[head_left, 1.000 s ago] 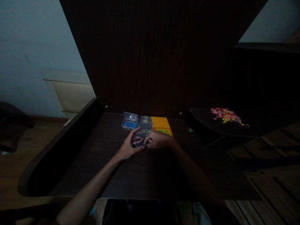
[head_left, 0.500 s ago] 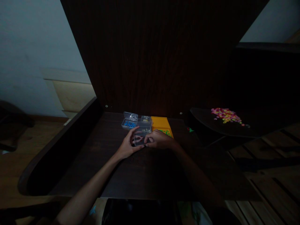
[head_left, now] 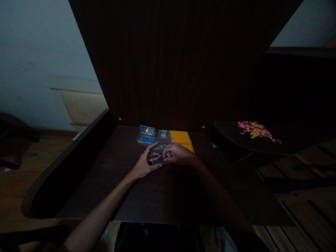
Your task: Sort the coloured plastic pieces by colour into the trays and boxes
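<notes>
A small clear plastic box sits on the dark wooden table, gripped from both sides. My left hand curls round its left edge, thumb and fingers closed on it. My right hand grips its right side, fingers bent over the top. Just behind stand a clear box with blue pieces, another clear box with yellowish pieces, and an orange tray with green pieces partly hidden by my right hand.
A tall dark wooden panel rises behind the table. A raised dark rail borders the table's left side. On a lower dark shelf to the right lies a heap of pink and yellow pieces.
My right hand has shifted slightly up and left over the clear box. The left hand and the box stay nearly where they were.
</notes>
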`<state>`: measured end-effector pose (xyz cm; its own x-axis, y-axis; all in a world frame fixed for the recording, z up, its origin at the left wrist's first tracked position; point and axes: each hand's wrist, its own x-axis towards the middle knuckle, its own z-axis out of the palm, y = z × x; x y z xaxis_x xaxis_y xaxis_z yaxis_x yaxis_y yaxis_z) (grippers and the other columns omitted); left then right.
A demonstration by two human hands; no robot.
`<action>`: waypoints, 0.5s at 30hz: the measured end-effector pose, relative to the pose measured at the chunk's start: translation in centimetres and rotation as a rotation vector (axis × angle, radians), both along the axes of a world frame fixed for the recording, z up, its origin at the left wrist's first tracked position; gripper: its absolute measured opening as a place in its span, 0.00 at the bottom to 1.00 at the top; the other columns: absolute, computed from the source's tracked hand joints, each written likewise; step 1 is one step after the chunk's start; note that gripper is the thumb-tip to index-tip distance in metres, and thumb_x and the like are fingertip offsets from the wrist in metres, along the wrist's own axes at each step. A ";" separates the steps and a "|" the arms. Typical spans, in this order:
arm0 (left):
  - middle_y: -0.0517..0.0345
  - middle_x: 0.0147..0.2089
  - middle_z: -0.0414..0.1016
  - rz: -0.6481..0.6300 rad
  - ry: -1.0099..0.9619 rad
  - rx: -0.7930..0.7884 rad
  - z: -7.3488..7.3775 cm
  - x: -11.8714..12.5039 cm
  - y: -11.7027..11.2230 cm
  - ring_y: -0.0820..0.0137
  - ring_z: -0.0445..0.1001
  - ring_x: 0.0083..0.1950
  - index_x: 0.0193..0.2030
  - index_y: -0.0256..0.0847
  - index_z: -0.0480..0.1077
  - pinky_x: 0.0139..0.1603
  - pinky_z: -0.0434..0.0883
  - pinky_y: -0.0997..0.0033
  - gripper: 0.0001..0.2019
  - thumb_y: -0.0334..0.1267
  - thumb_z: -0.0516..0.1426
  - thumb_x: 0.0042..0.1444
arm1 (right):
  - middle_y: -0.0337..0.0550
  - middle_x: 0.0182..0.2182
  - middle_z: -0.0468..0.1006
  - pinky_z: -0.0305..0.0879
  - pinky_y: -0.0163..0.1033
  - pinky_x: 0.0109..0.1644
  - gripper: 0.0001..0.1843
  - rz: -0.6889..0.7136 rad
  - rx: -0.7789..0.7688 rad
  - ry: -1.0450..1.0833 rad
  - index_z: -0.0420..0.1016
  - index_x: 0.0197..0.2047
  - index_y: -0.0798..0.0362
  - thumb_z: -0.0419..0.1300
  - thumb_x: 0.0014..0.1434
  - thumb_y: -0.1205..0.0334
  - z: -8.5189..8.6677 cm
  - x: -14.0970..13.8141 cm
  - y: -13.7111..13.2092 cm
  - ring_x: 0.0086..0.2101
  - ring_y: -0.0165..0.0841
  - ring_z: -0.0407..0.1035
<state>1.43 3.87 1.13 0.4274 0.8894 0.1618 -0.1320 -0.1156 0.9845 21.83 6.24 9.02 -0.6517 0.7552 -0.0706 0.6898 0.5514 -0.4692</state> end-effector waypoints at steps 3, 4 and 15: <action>0.48 0.59 0.67 -0.005 0.002 -0.004 0.1 0.0 -0.1 0.63 0.74 0.54 0.67 0.48 0.55 0.60 0.71 0.52 0.44 0.34 0.70 0.45 | 0.37 0.28 0.75 0.53 0.31 0.33 0.06 -0.013 0.015 -0.072 0.81 0.37 0.55 0.66 0.53 0.68 0.1 -0.3 0.0 0.29 0.28 0.65; 0.48 0.59 0.67 -0.009 0.002 -0.004 0.1 0.0 -0.1 0.63 0.74 0.54 0.67 0.48 0.55 0.60 0.71 0.53 0.44 0.34 0.70 0.45 | 0.38 0.28 0.76 0.52 0.32 0.32 0.07 -0.019 0.015 -0.098 0.81 0.38 0.54 0.66 0.53 0.67 0.1 -0.5 0.0 0.30 0.28 0.66; 0.47 0.60 0.67 0.003 0.004 -0.002 0.1 0.1 -0.2 0.63 0.74 0.52 0.66 0.48 0.57 0.58 0.72 0.52 0.43 0.35 0.70 0.44 | 0.37 0.27 0.78 0.53 0.31 0.29 0.05 0.008 -0.039 -0.165 0.83 0.34 0.53 0.67 0.51 0.68 -0.2 -1.3 0.8 0.26 0.27 0.65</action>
<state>1.49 3.70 1.21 0.4258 0.8908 0.1586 -0.1276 -0.1144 0.9852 20.53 7.02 8.81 -0.6348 0.7447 -0.2062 0.7548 0.5406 -0.3715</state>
